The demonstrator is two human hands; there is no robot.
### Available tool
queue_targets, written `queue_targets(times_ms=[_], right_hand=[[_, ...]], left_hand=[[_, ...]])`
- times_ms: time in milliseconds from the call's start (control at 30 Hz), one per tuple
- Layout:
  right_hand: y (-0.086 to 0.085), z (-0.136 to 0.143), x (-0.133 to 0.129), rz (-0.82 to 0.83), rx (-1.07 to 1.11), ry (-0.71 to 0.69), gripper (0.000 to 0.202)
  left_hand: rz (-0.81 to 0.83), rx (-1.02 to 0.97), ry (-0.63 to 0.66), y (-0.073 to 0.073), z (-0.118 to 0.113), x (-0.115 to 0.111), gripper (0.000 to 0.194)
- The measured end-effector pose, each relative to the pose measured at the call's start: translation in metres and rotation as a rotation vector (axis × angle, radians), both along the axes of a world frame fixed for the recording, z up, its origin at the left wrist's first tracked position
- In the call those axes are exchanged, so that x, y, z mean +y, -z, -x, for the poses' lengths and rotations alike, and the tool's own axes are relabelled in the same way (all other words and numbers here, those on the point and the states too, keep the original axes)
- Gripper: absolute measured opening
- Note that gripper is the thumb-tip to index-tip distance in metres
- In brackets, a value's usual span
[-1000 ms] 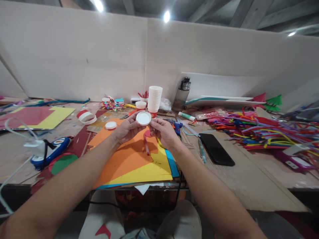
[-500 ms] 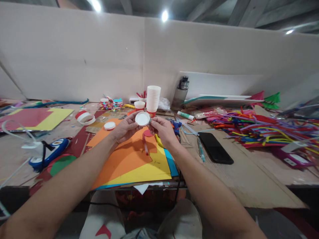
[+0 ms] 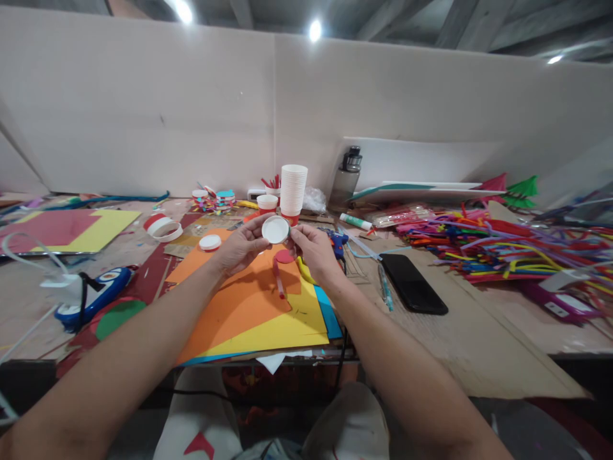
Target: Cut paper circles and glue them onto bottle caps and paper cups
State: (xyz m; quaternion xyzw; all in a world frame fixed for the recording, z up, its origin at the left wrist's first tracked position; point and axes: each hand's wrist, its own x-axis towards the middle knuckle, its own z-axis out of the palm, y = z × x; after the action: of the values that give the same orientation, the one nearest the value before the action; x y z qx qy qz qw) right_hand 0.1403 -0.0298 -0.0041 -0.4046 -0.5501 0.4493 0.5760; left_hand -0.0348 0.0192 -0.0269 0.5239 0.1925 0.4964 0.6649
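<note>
A round white cup piece [image 3: 275,230] with a raised rim is held up above the orange paper [image 3: 239,300], its open side towards me. My left hand [image 3: 243,246] grips its left edge between thumb and fingers. At its right edge, my right hand [image 3: 310,248] pinches the rim. Below the hands lie a red paper disc [image 3: 284,256] and a red pen [image 3: 278,281]. Another small white cup piece [image 3: 209,242] rests on the orange paper to the left. Behind the hands stands a tall stack of white paper cups [image 3: 294,187].
A blue glue gun [image 3: 339,243], a teal pen [image 3: 385,291] and a black phone [image 3: 414,284] lie to the right, before piled pipe cleaners [image 3: 517,249]. Cut cup rings [image 3: 165,228] and a blue power strip [image 3: 100,294] are at left. A bottle [image 3: 347,179] stands behind.
The white cup piece has turned slightly to face me more, still between both hands. The view has shifted very slightly.
</note>
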Motion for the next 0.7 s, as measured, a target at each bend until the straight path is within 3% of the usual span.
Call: queue_targets(times_ms=[300,700], right_hand=[[0.002,0.000,0.003,0.014,0.011,-0.016,0.032],[0.012,-0.003,0.013,0.047,0.007,0.113,0.029]], left_hand=[[0.026,0.023,-0.033,-0.003,-0.002,-0.001,0.067],[-0.321,0.312,-0.286,0.000,-0.011,-0.009,0.066]])
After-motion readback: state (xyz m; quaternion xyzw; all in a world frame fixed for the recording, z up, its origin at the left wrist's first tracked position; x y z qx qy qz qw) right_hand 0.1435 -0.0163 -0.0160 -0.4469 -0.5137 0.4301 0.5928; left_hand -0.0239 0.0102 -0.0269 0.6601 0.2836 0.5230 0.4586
